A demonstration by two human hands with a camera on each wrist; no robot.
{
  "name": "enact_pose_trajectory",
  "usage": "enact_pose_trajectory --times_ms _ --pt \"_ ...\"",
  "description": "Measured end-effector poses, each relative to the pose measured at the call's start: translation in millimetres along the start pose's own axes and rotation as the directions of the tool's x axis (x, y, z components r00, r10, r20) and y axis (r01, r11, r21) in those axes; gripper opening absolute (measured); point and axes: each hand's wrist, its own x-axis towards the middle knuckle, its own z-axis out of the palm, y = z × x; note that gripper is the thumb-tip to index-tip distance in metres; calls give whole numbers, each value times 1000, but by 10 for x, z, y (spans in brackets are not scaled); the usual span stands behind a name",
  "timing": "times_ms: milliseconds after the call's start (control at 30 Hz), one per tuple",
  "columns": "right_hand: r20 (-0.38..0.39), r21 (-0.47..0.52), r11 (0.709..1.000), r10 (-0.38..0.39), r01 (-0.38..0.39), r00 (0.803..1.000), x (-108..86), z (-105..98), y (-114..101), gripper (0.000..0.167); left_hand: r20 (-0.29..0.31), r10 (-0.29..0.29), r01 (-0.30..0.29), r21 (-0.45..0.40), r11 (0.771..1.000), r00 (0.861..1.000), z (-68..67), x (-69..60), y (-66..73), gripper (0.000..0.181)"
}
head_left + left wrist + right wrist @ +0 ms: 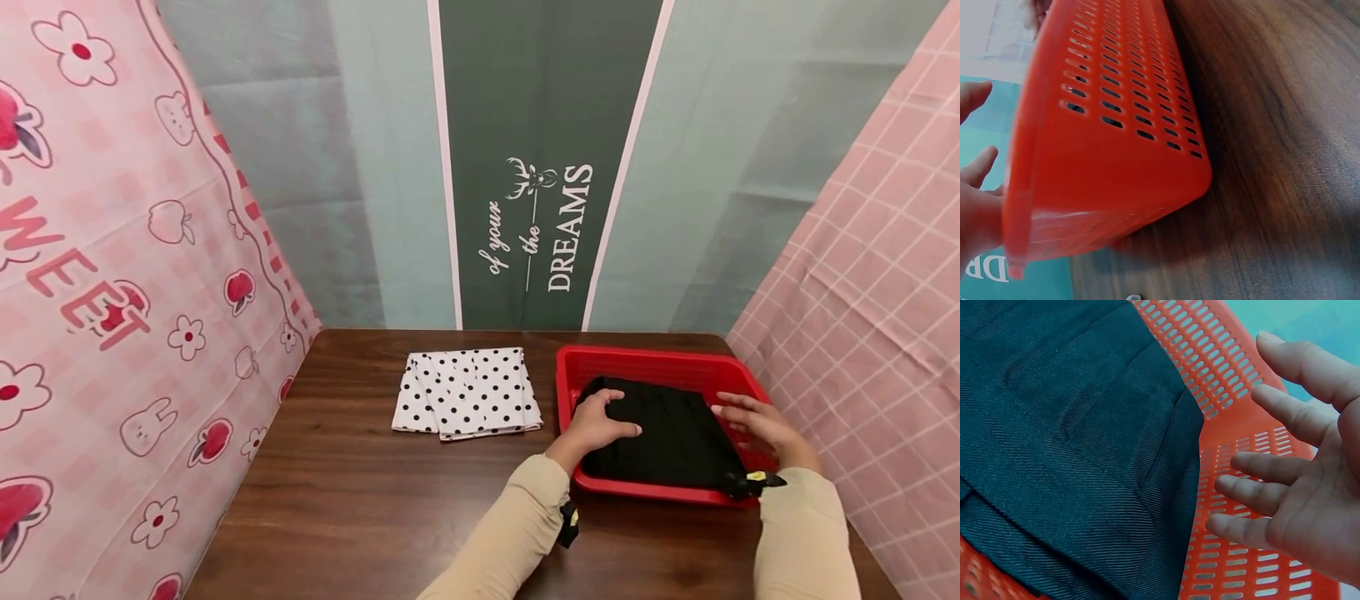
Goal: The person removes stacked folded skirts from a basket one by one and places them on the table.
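Beige sleeves (498,529) flank black cloth (667,442), left grip (592,427) nine o'clock, right grip (767,427) three, both spread and empty: uneven lifting could unfold it!

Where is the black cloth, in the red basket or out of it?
In. The head view shows the black cloth within the rim of the red basket; the right wrist view shows it too.

I count one red basket (1104,165). Inside it: one black cloth (667,433). To its left: one polka-dot cloth (472,393). At it: two hands, one left hand (600,422) and one right hand (767,427). Beneath it: one table (345,500). Beyond it, around: three hangings (555,108).
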Motion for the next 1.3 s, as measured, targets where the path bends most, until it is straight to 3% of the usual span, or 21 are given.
enact_pose_trajectory --times_ms 267,533,633,833,1200,1300 --pt "64 10 999 34 -35 997 4 -33 -26 74 -64 -57 55 -25 998 996 58 73 -53 52" --pt "129 80 982 157 -168 979 7 87 98 79 -95 -236 228 -86 970 967 139 59 -87 54" --pt "130 85 976 189 -201 973 2 116 116 82 -64 -283 274 -121 954 957 169 46 -90 59" --pt "156 130 971 180 -201 971 26 129 108 87 0 -333 329 -139 934 943 231 27 -113 66" --pt "155 71 980 175 -188 972 44 99 114 78 112 -330 346 -176 922 937 217 15 -112 64" --pt "202 85 979 164 -184 966 43 77 140 74 124 -327 345 -182 921 937 226 16 -113 60"
